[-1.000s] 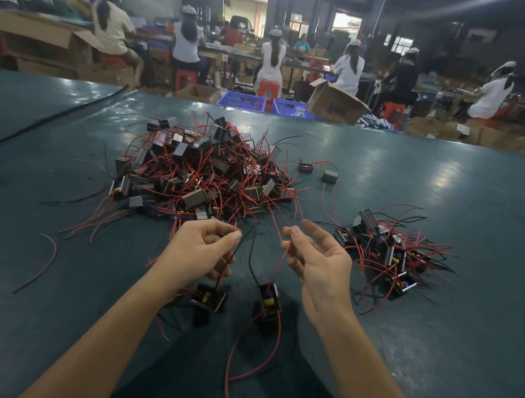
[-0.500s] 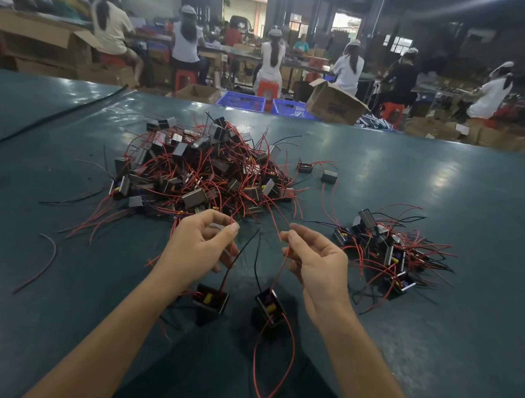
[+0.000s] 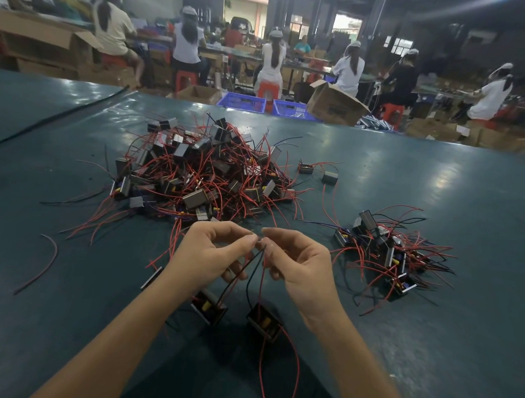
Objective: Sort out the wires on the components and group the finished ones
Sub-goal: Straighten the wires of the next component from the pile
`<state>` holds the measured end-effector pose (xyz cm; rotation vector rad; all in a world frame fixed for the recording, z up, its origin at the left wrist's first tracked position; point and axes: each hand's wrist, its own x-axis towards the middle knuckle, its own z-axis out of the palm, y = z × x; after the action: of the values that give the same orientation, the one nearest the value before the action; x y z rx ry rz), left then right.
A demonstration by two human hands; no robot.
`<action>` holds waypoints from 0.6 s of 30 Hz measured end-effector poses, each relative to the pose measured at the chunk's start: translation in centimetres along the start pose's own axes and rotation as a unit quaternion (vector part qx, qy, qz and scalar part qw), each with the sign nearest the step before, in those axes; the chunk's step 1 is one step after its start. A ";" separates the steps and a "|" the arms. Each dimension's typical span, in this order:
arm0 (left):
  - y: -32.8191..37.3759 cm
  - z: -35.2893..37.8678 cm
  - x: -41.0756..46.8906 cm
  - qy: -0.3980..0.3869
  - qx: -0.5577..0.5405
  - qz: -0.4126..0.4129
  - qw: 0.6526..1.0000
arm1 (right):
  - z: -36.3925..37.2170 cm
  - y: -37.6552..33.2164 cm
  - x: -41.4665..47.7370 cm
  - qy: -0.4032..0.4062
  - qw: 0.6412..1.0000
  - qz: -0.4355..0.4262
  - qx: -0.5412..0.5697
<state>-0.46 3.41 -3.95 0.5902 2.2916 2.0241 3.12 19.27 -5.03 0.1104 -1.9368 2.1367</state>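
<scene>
Pinching the tips of thin black and red wires (image 3: 247, 286), the person's left hand (image 3: 212, 254) and right hand (image 3: 300, 261) meet fingertip to fingertip, both closed tight on the wire ends. Below the pinch are two small black box-shaped parts with yellow patches, the left part (image 3: 208, 307) and the right part (image 3: 264, 322). I think wire-sorting is under way. Next, I guess, comes a careful tidy, then a move to the small heap of red-wired parts (image 3: 383, 250), right of the pinch. The big tangled heap (image 3: 201, 177) lies beyond it.
</scene>
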 end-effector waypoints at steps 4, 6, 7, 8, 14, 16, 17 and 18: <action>0.1 0.1 -0.1 0.005 -0.018 0.021 1.000 | 0.0 0.2 0.0 0.002 0.999 -0.023 -0.029; 0.1 0.2 -0.2 0.006 -0.016 0.031 0.999 | 0.1 0.3 0.0 0.004 0.999 -0.023 -0.029; 0.1 0.3 -0.2 0.007 -0.013 0.035 0.999 | 0.1 0.3 0.0 0.003 0.999 -0.021 -0.026; 0.1 0.3 -0.2 0.007 -0.008 0.038 0.999 | 0.1 0.3 0.0 0.002 1.000 -0.018 -0.023; 0.0 0.3 -0.2 -0.004 0.011 0.047 0.999 | -0.1 0.3 0.0 -0.001 0.999 -0.035 -0.020; 0.0 0.4 -0.2 -0.022 0.012 0.033 0.999 | -0.1 0.3 0.0 -0.006 0.999 -0.046 -0.029; 0.0 0.4 -0.2 -0.029 0.016 0.028 0.999 | -0.1 0.3 0.0 -0.008 0.998 -0.049 -0.031; -0.1 0.4 -0.2 -0.034 0.018 0.023 0.999 | -0.1 0.3 0.0 -0.009 0.998 -0.053 -0.032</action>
<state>-0.15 3.75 -4.12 0.7092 2.3022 1.9536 3.03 19.39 -5.31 0.2153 -1.9622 2.0107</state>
